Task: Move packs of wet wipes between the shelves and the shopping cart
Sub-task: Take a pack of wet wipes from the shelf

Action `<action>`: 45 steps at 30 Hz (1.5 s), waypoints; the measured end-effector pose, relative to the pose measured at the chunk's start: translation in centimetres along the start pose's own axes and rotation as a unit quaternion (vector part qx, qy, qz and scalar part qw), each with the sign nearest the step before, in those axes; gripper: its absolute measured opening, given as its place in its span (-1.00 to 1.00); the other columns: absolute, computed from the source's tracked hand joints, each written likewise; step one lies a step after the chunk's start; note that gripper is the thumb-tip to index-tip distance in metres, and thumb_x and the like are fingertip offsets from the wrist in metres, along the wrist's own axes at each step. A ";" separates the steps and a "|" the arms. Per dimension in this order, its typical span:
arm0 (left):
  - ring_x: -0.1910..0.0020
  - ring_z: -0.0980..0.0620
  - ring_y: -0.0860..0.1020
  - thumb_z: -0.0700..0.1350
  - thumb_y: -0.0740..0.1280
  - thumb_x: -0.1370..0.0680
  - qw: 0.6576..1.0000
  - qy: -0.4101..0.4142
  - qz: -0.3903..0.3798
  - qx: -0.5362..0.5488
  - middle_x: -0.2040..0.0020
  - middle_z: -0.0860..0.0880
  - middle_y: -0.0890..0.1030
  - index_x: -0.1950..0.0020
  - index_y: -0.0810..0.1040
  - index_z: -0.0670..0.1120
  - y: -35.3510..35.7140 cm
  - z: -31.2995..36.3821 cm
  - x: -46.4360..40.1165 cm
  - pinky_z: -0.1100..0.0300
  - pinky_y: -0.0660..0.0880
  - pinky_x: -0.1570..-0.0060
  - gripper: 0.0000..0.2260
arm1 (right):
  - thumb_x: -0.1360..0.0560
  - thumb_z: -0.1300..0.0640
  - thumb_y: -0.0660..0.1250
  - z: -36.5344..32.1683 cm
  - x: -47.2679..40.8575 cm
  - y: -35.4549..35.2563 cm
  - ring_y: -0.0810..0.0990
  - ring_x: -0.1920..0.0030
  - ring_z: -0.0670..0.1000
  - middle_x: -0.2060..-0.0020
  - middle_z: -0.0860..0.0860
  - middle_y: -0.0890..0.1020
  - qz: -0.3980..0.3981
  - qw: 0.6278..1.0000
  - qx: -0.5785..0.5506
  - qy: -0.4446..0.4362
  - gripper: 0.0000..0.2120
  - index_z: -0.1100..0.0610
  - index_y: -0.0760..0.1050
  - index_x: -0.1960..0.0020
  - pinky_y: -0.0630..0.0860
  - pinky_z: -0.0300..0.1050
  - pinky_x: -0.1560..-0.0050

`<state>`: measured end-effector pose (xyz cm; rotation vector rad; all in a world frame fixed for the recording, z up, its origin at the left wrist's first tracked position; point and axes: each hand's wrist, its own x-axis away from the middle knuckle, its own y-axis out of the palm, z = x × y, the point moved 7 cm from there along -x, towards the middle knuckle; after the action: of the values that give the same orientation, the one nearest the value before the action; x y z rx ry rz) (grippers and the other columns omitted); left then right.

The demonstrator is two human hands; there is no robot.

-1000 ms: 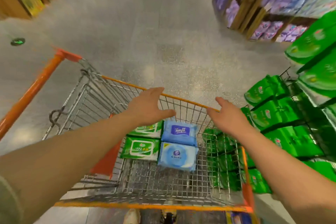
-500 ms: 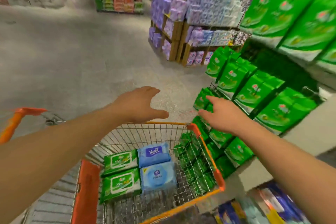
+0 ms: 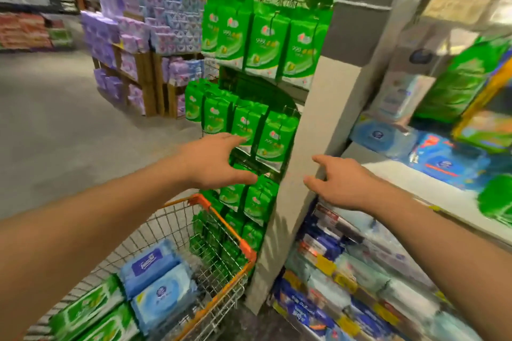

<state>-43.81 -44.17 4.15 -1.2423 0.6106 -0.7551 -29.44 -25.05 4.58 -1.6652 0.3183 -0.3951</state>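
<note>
Green packs [image 3: 271,133] with white marks hang just beyond the left hand [image 3: 213,163]. Below it, the cart [image 3: 232,232] has an orange rim (grey wire), holding blue packs [image 3: 155,271] and green-and-white packs [image 3: 88,310].

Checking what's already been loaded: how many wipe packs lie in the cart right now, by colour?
Green packs: 2
Blue packs: 2
Total in the shopping cart: 4

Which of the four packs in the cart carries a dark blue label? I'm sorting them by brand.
The upper blue pack, farthest from the camera in the shopping cart. The blue pack below it has a pale round label; the other two are green.
</note>
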 end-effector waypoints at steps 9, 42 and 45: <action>-0.61 -0.06 0.22 0.45 0.33 -0.46 0.995 0.096 -0.008 -0.013 -0.66 0.01 0.20 -0.66 0.13 0.12 1.8 17.8 -4.0 -0.05 0.26 -0.51 -0.12 | -0.60 -0.20 0.24 15.8 8.9 -2.5 0.40 -0.47 0.12 -0.50 0.06 0.43 0.048 0.994 -0.025 0.091 -0.40 0.05 0.31 -0.55 0.34 -0.06 -0.42; -0.59 -0.03 0.27 0.44 0.35 -0.39 0.958 0.267 -0.095 0.038 -0.64 0.02 0.26 -0.65 0.18 0.06 13.5 49.4 -20.2 0.05 0.26 -0.53 -0.07 | -0.56 -0.16 0.34 48.5 18.8 -1.1 0.40 -0.48 0.08 -0.53 0.05 0.39 0.069 0.936 -0.127 0.322 -0.29 0.06 0.21 -0.61 0.36 -0.14 -0.33; -0.60 -0.02 0.25 0.34 0.41 -0.48 0.953 0.281 -0.101 0.054 -0.65 0.02 0.24 -0.67 0.14 0.05 14.5 50.3 -23.2 0.09 0.22 -0.51 -0.12 | -0.55 -0.15 0.38 49.6 16.8 -1.3 0.44 -0.44 0.09 -0.49 0.06 0.44 0.063 0.933 -0.119 0.333 -0.29 0.09 0.24 -0.58 0.38 -0.14 -0.29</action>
<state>-17.14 6.37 1.54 -0.9922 0.8971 -1.3190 7.17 12.26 1.72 -1.6918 1.0050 -0.8508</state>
